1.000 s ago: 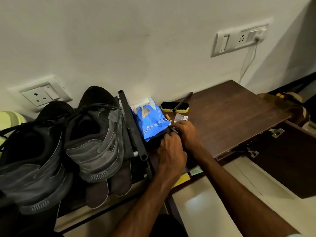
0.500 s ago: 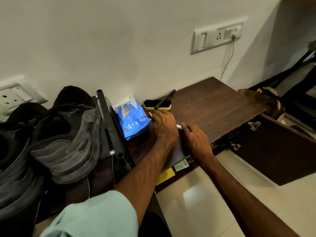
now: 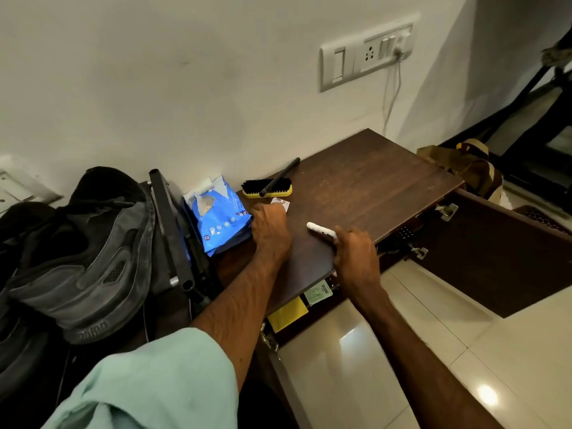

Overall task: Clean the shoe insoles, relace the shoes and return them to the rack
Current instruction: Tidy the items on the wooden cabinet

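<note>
Dark brown wood worktop (image 3: 387,181) noted against a white wall, with an open cabinet door (image 3: 495,258) below its right side. Found along the back of the worktop: a yellow-backed brush (image 3: 267,187) with black bristles, handle angled up and right toward the wall. Just in front of it, a small crumpled scrap (image 3: 281,202), print not legible. Found at the worktop's left end: a blue wipes pack (image 3: 218,218). Recorded on the wall above: a switch plate (image 3: 366,55) with a white cable (image 3: 390,97) hanging down behind the worktop. Recorded beyond the far right corner: a brown bag (image 3: 467,168). Seen poking out under the near edge: a yellow sheet (image 3: 288,314).

Left hand (image 3: 270,229) resting on the worktop just beside the pack, fingers curled under. Contents, if any, hidden, so grip not determinable. Right hand (image 3: 356,258) at the near edge, fingers closed round one end of a white stick (image 3: 322,231). Free end pointing up and left toward the brush, long axis low over the wood. Hands apart, with wood showing between.

Black rack (image 3: 168,224) standing directly left of the worktop, its tube between the pack and the shoes. Grey-black shoe (image 3: 89,264) on the rack, tilted, long axis running from the wall toward the viewer. Collar end at the wall, lettered sole end nearest the viewer. Second shoe (image 3: 18,335) just beside it at far left, partly out of frame, on the same heading.
</note>
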